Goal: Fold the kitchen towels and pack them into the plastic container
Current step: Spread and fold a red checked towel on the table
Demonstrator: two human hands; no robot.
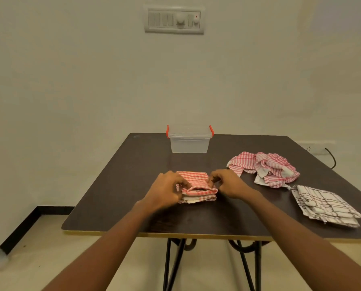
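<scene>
A red-and-white checked towel (196,186), folded into a thick small bundle, is lying on the dark desk (116,198) near the middle, between the two hands. The left hand (165,191) is resting against the bundle's left edge, its fingers curled in and pinching the upper layers of cloth. The right hand (228,182) is sitting at the bundle's right edge, its fingertips closed on the top fold, which is bulging up a little between the two grips. Both forearms are reaching in from the near side of the desk.

The clear plastic container (189,141) with red side latches is standing upright at the far edge of the desk, straight beyond the bundle and well apart from both hands; its lid appears to be sitting on top. To the right of the right hand, a crumpled heap of red-striped towels (263,169) is lying unfolded on the desk, near but not touching the hand. Nearer the right front corner, a white towel with dark check lines (324,204) is lying folded flat, just beside the heap.
</scene>
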